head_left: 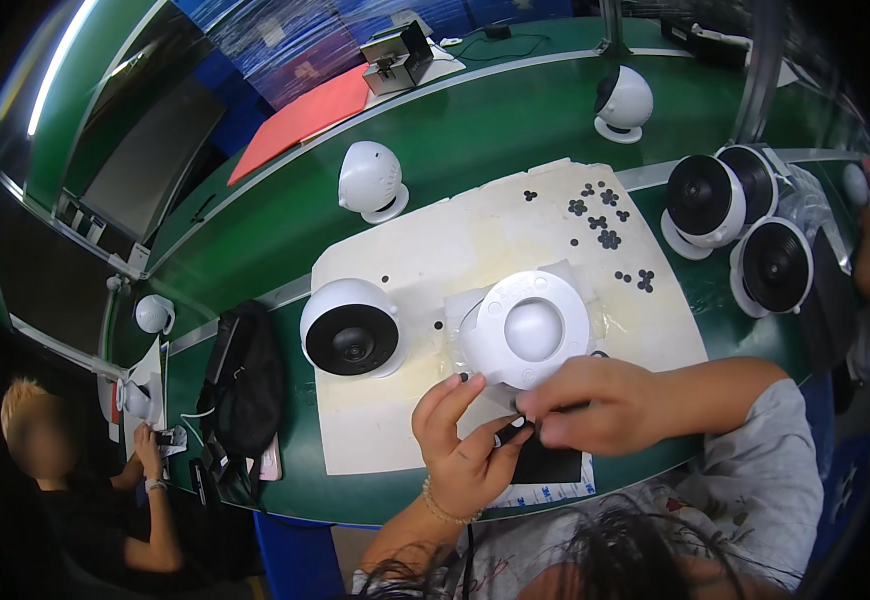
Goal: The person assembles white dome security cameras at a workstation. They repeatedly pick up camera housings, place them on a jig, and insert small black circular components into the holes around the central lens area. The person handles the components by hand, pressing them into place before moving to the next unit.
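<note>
One bare hand, the left (460, 445), has its thumb and fingers closed on a slim black piece (511, 431) with a pale patch, while the right hand (600, 405) bunches its fingertips just beside it; whether they grip anything cannot be told. Just beyond both hands, a white device (533, 330) lies with its ring-shaped base uppermost. Nearer the wearer, below the right hand, sits a black sheet (545, 464). Past the left hand and leftward, a black-faced camera (352, 340) stands on the pale board (375, 435). Black dots (610, 240) cluster well beyond the right hand. Far left of the left hand, beyond a black bag (250, 360), sits a co-worker (95, 525).
</note>
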Demonstrator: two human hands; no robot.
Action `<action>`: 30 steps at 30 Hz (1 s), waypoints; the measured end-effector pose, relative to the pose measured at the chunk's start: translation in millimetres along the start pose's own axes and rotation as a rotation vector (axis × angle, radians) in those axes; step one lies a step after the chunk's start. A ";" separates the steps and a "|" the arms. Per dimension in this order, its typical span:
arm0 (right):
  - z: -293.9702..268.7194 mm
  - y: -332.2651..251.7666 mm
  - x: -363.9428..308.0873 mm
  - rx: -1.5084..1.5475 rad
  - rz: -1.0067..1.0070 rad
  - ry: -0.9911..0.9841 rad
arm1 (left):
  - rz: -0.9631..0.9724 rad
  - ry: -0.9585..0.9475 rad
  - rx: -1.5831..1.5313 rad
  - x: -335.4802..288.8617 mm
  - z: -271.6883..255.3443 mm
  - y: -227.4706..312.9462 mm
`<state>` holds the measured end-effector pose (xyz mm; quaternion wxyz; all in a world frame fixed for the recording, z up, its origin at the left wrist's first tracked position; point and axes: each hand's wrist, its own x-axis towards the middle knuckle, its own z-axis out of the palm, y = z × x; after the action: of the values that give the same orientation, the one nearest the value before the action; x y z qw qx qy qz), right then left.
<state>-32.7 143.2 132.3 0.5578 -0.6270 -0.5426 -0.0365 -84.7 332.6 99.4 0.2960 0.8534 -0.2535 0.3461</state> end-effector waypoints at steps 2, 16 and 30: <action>-6.6 -2.9 -1.3 -0.003 0.037 -0.128 | -0.021 -0.009 -0.006 0.9 0.1 -0.4; -12.8 10.8 4.5 -0.020 -0.009 -0.141 | -0.056 -0.073 -0.021 4.1 2.3 -6.2; -41.9 40.5 15.7 0.118 0.247 0.335 | -0.008 -0.194 0.095 3.6 0.1 -1.8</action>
<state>26.4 130.8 131.5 0.6762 -0.6402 -0.3625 -0.0398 -81.2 333.0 101.4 0.2307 0.8970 -0.2608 0.2722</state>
